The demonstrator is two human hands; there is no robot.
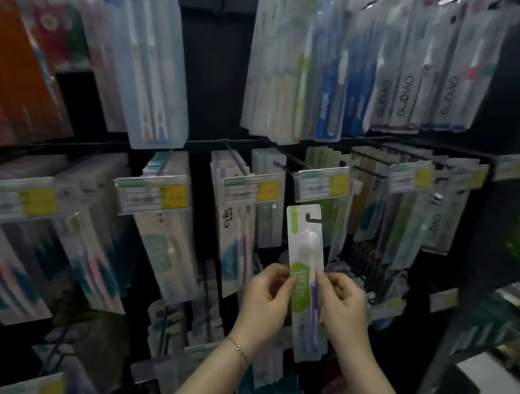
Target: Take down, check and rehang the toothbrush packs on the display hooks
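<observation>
Now two hands (267, 301) pinch one toothbrush pack (308, 282).

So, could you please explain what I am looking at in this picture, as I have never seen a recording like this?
There is no machine here, only a person's two bare hands. The single picture comes from a camera worn on the head, looking forward and down. The left hand and right hand pinch the side edges of a toothbrush pack, held upright, off any hook. Behind it, more packs hang on dark hooks with price labels in front.
</observation>
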